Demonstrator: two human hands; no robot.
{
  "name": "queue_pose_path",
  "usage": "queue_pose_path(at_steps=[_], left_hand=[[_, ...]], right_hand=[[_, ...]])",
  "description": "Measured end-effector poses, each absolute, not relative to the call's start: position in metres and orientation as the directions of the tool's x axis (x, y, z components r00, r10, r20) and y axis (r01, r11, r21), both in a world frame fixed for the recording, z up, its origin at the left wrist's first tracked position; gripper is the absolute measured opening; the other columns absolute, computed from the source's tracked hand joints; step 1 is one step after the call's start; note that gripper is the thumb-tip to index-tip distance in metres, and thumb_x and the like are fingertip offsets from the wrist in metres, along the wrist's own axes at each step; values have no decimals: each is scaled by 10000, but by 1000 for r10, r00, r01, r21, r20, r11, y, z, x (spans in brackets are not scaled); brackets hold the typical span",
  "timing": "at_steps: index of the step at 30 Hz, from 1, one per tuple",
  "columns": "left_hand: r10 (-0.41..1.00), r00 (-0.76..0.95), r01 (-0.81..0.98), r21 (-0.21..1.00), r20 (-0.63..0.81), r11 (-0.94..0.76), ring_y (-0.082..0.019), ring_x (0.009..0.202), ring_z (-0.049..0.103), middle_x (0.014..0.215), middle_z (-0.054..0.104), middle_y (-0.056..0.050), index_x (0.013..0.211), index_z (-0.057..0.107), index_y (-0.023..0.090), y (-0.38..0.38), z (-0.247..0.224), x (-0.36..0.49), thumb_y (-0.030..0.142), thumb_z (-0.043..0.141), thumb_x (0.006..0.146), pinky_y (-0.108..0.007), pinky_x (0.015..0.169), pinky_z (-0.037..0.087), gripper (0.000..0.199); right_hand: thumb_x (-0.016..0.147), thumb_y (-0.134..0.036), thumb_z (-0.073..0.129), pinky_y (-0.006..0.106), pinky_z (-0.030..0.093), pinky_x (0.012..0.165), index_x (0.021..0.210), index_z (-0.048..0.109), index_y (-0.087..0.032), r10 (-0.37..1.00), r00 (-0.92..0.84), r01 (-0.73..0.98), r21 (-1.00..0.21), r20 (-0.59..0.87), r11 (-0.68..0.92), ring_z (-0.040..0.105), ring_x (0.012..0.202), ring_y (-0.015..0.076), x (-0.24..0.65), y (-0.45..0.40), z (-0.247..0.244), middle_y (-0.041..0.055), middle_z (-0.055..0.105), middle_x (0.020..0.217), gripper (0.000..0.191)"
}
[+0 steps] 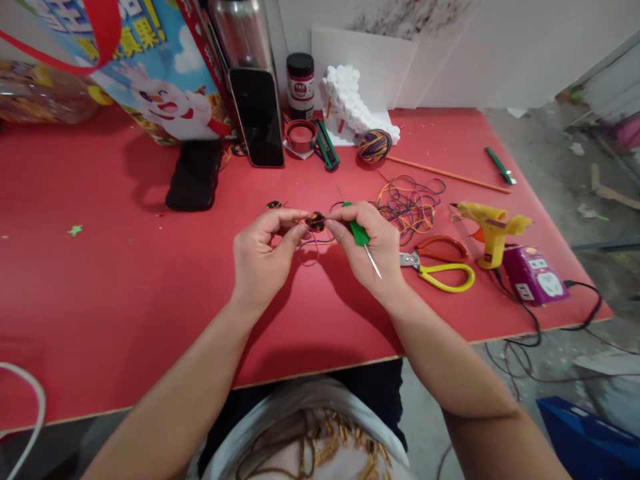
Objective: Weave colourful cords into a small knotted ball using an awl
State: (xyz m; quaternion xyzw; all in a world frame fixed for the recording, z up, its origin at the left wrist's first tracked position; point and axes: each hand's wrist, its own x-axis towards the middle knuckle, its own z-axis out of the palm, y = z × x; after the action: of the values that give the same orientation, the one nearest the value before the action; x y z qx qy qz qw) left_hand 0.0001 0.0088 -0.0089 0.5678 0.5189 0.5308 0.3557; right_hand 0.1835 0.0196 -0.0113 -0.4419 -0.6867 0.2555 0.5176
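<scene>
My left hand pinches a small knotted yarn piece in black, orange and red between thumb and fingers. At its other side, my right hand has thumb and forefinger closed on the piece's edge or its yarn. Tucked in that hand is a green-handled crochet hook, its metal shaft pointing toward me. A loop of yarn hangs below the piece. Loose strands lie tangled to the right. A second small dark yarn piece rests behind my left fingers.
Scissors, a yellow glue gun and a purple box with cables are at right. Behind stand a yarn ball, green cutter, phone, steel bottle and jar. A black case lies left.
</scene>
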Motion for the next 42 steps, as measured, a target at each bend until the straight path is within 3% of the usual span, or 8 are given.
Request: queue_pose_path(at_steps=[4,8,17,31,37,42], left_hand=[[928,-51,407,856,369,-318,-153,821,767,926,839,-8,1055,828,243,8,-9,0,223,771,972,-293,839,595,102],[920,-33,493,807,390,-325,-149,761,738,863,823,4,998,806,241,9,-7,-1,208,737,985,-289,788,571,78],[939,28,464,828,342,-316,-142,650,607,684,659,36,911,699,235,10,-7,-3,195,641,1007,-277,682,463,119],[923,16,472,811,385,-346,-152,631,510,682,600,25,856,682,236,12,-8,-6,205,649,993,-319,678,393,145],[930,-16,399,855,367,-330,-141,640,564,679,615,23,872,678,229,14,-11,-6,241,654,1013,-290,663,454,145],[981,-39,36,982,189,-187,-164,786,725,972,781,-55,951,709,212,16,-15,2,452,773,972,-311,752,629,249]], right_hand=[[1027,-237,718,318,543,838,981,756,-223,853,-58,334,-795,518,506,684,867,162,183,20,-11,17,740,924,61],[1022,-249,718,327,551,839,961,754,-226,864,-33,344,-806,502,482,684,863,168,183,20,-11,22,746,923,74],[1001,-212,703,308,509,803,908,725,-191,911,-15,326,-859,412,394,651,828,153,184,21,-9,15,728,888,97],[971,-161,672,336,497,825,848,679,-201,902,-25,365,-836,430,409,629,846,175,184,20,-8,23,696,858,130],[981,-191,675,322,497,799,861,684,-200,907,-24,336,-852,420,403,627,822,165,183,18,-7,21,700,863,120],[1011,-229,690,309,503,783,908,708,-193,886,-17,279,-849,463,449,633,814,151,181,16,-4,16,694,879,110]])
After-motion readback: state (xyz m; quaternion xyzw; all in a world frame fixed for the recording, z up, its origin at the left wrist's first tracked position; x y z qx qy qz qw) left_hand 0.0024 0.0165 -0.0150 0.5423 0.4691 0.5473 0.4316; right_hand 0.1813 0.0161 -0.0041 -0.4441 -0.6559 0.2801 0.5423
